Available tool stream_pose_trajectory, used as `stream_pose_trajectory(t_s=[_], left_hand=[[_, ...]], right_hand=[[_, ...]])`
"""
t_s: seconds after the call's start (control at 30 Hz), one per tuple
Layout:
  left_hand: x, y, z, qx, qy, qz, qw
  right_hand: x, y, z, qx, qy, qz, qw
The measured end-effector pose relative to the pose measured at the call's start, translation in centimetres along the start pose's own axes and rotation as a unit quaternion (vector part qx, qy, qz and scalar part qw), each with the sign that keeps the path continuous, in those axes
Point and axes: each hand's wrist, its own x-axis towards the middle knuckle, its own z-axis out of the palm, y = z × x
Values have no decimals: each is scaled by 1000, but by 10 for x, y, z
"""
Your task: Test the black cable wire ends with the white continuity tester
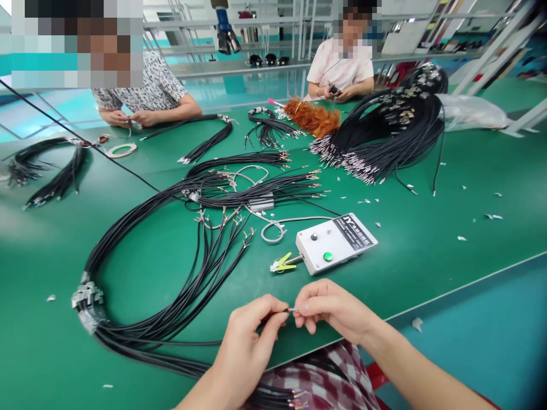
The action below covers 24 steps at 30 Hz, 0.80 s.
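Note:
My left hand (pixel 256 330) is closed around the end of a black cable (pixel 192 343), pinching it between thumb and forefinger. The stripped tip (pixel 293 310) sticks out between my hands, and my right hand (pixel 322 307) pinches its fine wires. That cable belongs to a large curved bundle of black cables (pixel 137 213), with metal connectors (pixel 88 296) gathered at the left. Just beyond my hands lies a white control box (pixel 337 244) with a green button, a knob and a yellow-green clip (pixel 282 263) at its front. More cable ends (pixel 297 398) rest on my lap.
A big heap of black cables (pixel 384 131) lies at the back right beside an orange feathery duster (pixel 314 117). Smaller bundles (pixel 51 162) and a tape roll (pixel 122 150) lie at the left. Two people sit across the green table (pixel 427 245), hands busy. White scraps are scattered about.

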Motion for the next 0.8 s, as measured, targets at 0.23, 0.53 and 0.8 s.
stream_pose_trajectory(t_s=[0.23, 0.53, 0.8], left_hand=[[3, -1, -1, -76, -39, -59, 995], [3, -4, 5, -254, -20, -173, 951], [14, 5, 11, -294, 33, -163, 941]], right_hand=[[0, 2, 0, 2, -20, -14, 1000], [4, 16, 26, 40, 52, -89, 994], [1, 11, 25, -50, 71, -107, 990]])
